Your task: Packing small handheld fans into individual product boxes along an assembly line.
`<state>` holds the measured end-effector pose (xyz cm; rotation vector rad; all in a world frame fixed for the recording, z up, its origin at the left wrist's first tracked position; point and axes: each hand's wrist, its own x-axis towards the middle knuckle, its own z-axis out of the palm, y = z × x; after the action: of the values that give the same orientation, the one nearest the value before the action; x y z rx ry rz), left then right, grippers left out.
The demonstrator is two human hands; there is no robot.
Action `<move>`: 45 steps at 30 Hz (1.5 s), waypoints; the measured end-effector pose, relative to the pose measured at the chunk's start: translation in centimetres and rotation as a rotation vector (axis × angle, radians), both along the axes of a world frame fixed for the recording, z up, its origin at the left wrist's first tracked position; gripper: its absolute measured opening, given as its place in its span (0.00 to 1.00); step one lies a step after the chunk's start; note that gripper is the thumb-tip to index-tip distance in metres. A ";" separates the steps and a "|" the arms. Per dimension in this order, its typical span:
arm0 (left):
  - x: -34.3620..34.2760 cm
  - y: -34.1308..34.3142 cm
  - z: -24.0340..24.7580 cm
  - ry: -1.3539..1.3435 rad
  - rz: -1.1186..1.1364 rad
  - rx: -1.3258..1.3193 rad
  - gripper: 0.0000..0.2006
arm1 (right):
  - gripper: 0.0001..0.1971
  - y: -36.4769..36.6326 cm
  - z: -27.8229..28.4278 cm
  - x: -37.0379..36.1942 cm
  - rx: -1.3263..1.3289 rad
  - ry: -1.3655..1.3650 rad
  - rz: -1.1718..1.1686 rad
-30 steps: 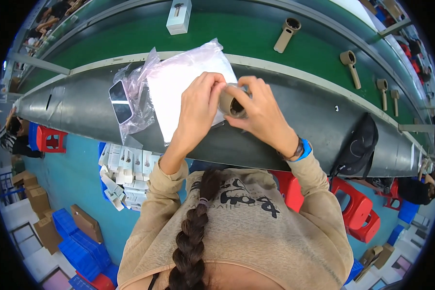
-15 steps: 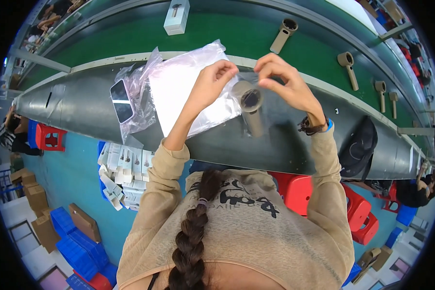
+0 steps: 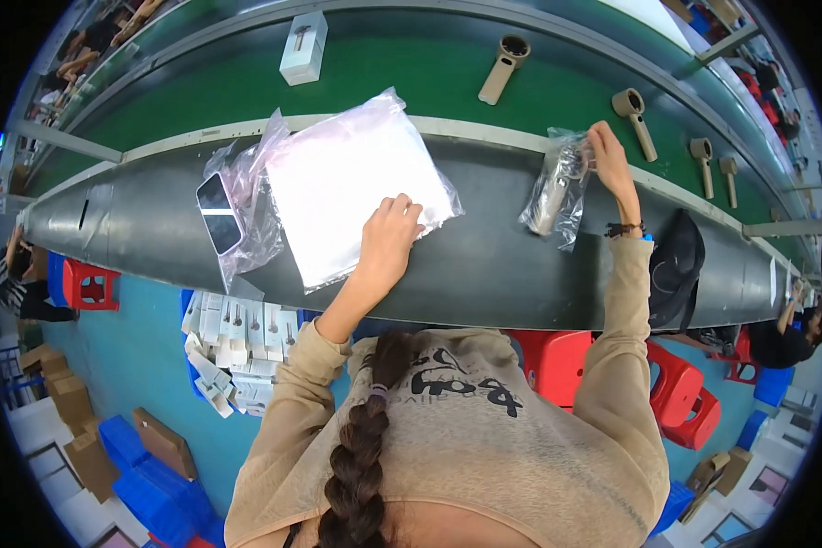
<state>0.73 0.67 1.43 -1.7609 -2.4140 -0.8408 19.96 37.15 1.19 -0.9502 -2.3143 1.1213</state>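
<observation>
A beige handheld device with a round head and straight handle lies tilted inside a clear plastic bag on the dark bench. My right hand is closed at the upper right edge of that bag, by the device's head. Over the stack of flat clear plastic bags, my left hand rests near the right edge, its fingers curled down and drawn together. Whether they pinch the top bag is hidden.
Left of the stack, a phone lies on crumpled plastic. Several unbagged devices, including one beige device, and a white box are on the green belt. A black cap sits at right. Red stools stand below.
Both hands were raised above the device near the stack. Now the bagged device lies farther right with my right hand, while my left hand has dropped onto the bag stack.
</observation>
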 end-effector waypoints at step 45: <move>-0.2 -0.1 7.5 -1.093 0.099 0.582 0.06 | 0.30 -26.3 6.1 -6.4 0.402 0.524 0.186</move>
<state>0.54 0.62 8.93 -1.0303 -2.1773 -2.6438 13.52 10.84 7.24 -0.2554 -2.0905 0.7976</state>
